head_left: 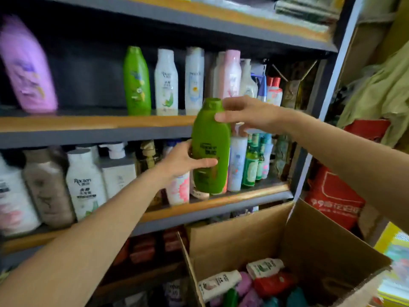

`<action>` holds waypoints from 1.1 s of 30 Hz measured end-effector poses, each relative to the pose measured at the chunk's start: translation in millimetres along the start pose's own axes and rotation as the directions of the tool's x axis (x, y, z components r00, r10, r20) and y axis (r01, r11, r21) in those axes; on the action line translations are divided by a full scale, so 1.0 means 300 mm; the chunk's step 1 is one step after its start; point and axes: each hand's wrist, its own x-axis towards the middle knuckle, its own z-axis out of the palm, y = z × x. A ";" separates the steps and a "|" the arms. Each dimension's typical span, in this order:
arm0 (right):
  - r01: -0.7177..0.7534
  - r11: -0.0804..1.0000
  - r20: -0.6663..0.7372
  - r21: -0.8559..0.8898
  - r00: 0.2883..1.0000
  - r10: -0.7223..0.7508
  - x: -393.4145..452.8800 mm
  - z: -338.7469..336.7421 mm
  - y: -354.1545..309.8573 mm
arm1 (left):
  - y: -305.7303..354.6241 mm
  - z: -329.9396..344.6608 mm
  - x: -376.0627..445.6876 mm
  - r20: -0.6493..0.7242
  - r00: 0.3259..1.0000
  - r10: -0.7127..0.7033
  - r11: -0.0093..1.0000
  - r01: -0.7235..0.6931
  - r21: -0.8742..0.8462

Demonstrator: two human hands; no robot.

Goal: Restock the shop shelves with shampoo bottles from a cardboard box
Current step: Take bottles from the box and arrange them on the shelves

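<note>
Overhead, grey metal shelving with orange-edged wooden boards [93, 123], stocked in rows: tall lime-green plastic bottle [136, 82], white shampoo bottles, blurred lilac bottle [27, 65] at far left. Below right, open brown cardboard box [309, 244] holding mixed bottles lying flat; red printed sack [334, 200] beside the shelf post. In front of the middle shelves, held upright in the air: dark olive-green plastic shampoo bottle [211, 149], flip cap, dark label. Left hand [186, 161] wrapped round its middle; right hand [245, 114] pinching its neck.
</note>
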 end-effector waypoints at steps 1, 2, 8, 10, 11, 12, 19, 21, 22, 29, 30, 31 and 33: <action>0.013 1.000 0.036 -0.003 0.999 -0.013 0.018 0.015 -0.023 | 0.045 -0.058 0.006 -0.070 0.996 0.055 0.998 -0.055 0.009; 0.029 1.000 0.070 0.007 0.997 -0.030 0.038 0.038 -0.043 | 0.093 -0.110 0.010 -0.139 0.985 0.107 0.994 -0.105 0.021; 0.293 0.915 -0.185 0.277 0.951 -0.248 0.229 0.161 -0.231 | 0.282 -0.390 -0.006 -0.348 0.881 0.320 0.929 -0.220 0.297; 0.364 0.891 -0.220 0.272 0.925 -0.311 0.297 0.184 -0.271 | 0.288 -0.467 -0.009 -0.375 0.857 0.353 0.908 -0.217 0.359; 0.383 0.883 -0.234 0.271 0.916 -0.326 0.330 0.197 -0.285 | 0.286 -0.500 -0.014 -0.392 0.846 0.360 0.900 -0.205 0.384; 0.396 0.878 -0.240 0.271 0.910 -0.337 0.357 0.213 -0.300 | 0.280 -0.532 -0.016 -0.409 0.837 0.364 0.895 -0.192 0.404; 0.365 0.885 -0.187 0.289 0.928 -0.322 0.527 0.349 -0.375 | 0.188 -0.714 -0.036 -0.469 0.832 0.296 0.918 -0.113 0.379; 0.311 0.911 -0.167 0.271 0.947 -0.274 0.575 0.383 -0.392 | 0.156 -0.760 -0.035 -0.478 0.843 0.248 0.936 -0.081 0.343; 0.273 0.927 -0.154 0.259 0.959 -0.239 0.597 0.400 -0.402 | 0.139 -0.780 -0.032 -0.479 0.850 0.219 0.944 -0.061 0.323; 0.065 0.981 -0.138 0.180 0.990 -0.040 0.768 0.470 -0.464 | 0.028 -0.906 0.058 -0.581 0.809 0.089 0.975 0.049 0.217; 0.019 0.977 -0.108 0.213 0.994 0.004 0.789 0.479 -0.466 | 0.028 -0.917 0.071 -0.583 0.810 0.065 0.972 0.081 0.220; -0.019 0.970 -0.084 0.243 0.996 0.040 0.810 0.487 -0.466 | 0.034 -0.924 0.081 -0.581 0.813 0.045 0.968 0.109 0.228; -0.064 0.954 -0.073 0.292 0.993 0.089 0.855 0.503 -0.457 | 0.028 -0.944 0.111 -0.573 0.819 0.006 0.959 0.157 0.235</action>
